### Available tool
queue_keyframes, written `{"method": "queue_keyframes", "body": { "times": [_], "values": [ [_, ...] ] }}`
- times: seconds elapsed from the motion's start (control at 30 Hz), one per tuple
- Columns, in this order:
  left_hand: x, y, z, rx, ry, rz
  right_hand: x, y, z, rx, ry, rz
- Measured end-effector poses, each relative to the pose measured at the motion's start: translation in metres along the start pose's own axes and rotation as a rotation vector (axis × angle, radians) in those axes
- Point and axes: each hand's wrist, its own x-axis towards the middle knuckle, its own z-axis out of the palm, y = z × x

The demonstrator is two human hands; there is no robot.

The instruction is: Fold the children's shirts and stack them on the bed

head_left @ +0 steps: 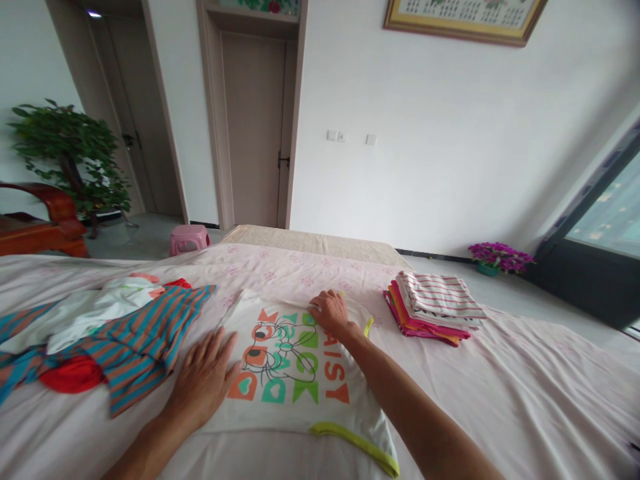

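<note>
White shirt (295, 363) w/ cartoon print lies spread on the pale pink sheet (480, 387), lower ctr of frame, btwn both hands. Parts are covered: right hand (331, 312) & forearm block the start of the orange word, so only "AISY" reads, plus some of the shirt's right side; left hand (210, 373) hides a bit of its left edge. Both forearms cut off at bottom of frame. Left hand is flat, palm down, fingers extended, gripping nothing, on the shirt's left side. Right hand sits at the shirt's far edge, fingers bent; undersides hidden, so can't tell if it's pinching fabric or just pressing. Yellow-green trim (355, 440) shows lower R of the shirt. Striped garment (150, 340), left side of frame, is jumbled w/ white & red cloth, left edge cut off, layers hard to sort. Folded pile (433, 307) at mid-right, w/ red-striped piece on top; inner layers mostly hidden. Containers: green pot (488, 270), right of frame, holds purple flowers (503, 255); leafy plant (65, 153), far left, has its base partly hidden. Framed picture (465, 20), upper right, cropped by top edge.
</note>
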Motion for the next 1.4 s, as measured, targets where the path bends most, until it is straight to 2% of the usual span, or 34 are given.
{"method": "queue_keyframes", "body": {
  "times": [0.3, 0.63, 0.9, 1.0, 1.17, 1.27, 1.4],
  "values": [
    [0.001, -0.002, 0.003, -0.025, -0.006, -0.009, 0.039, 0.008, 0.011, 0.05, -0.07, 0.239],
    [0.0, -0.003, 0.007, -0.033, 0.011, -0.009, 0.046, 0.013, 0.022, -0.004, -0.053, 0.235],
    [0.001, -0.002, 0.006, -0.037, -0.007, -0.011, 0.03, 0.016, 0.024, -0.09, 0.016, 0.125],
    [0.001, -0.002, 0.005, -0.041, -0.011, -0.013, 0.018, 0.033, 0.025, -0.174, 0.008, 0.113],
    [-0.001, 0.0, 0.0, -0.053, 0.004, -0.02, 0.002, 0.061, 0.015, -0.292, -0.041, 0.195],
    [-0.001, 0.0, 0.0, -0.045, -0.006, -0.022, -0.011, 0.045, 0.007, -0.267, -0.05, 0.191],
    [-0.002, -0.002, 0.003, -0.023, -0.017, -0.004, -0.048, -0.016, 0.001, -0.115, -0.077, 0.1]
  ]
}}
